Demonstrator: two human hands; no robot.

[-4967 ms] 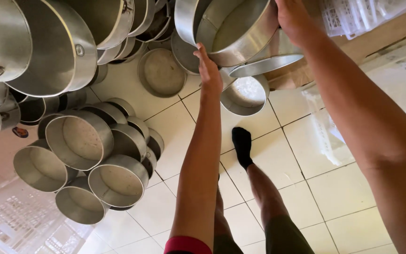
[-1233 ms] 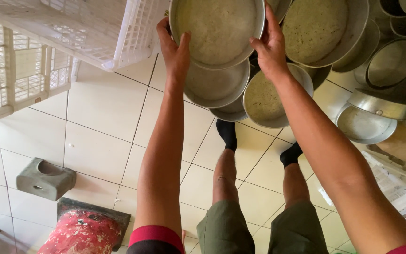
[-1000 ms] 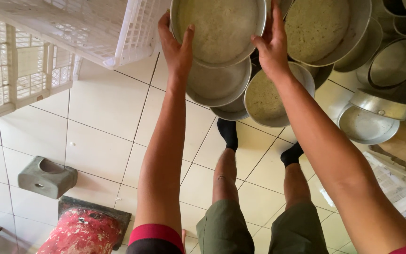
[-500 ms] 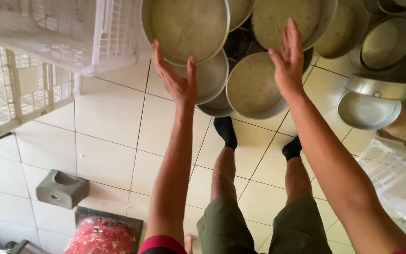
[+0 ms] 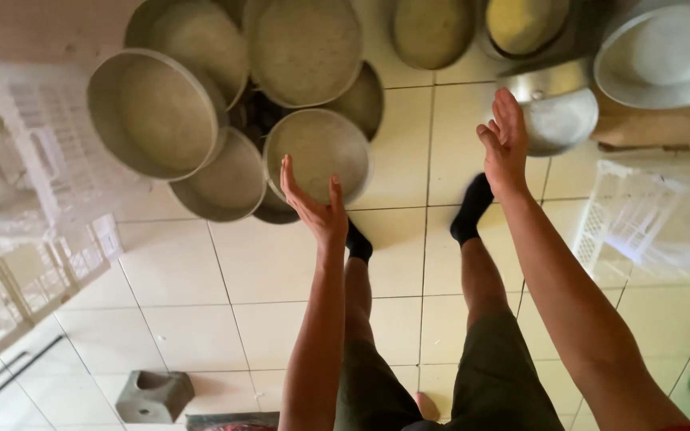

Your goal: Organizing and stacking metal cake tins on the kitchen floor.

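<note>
A round metal pan (image 5: pixel 319 152) lies on the floor (image 5: pixel 225 271) among a pile of like pans (image 5: pixel 201 104), some overlapping, those at the top cut off by the frame edge. The left hand (image 5: pixel 313 203) hovers just before it, fingers spread, its grip wide and empty. The right hand (image 5: pixel 507 144) is raised flat and open, holding nothing, near a steel bowl (image 5: pixel 557 108). White crates (image 5: pixel 25 183) stand left and right, blurred. A grey block (image 5: pixel 153 395) sits below.
</note>
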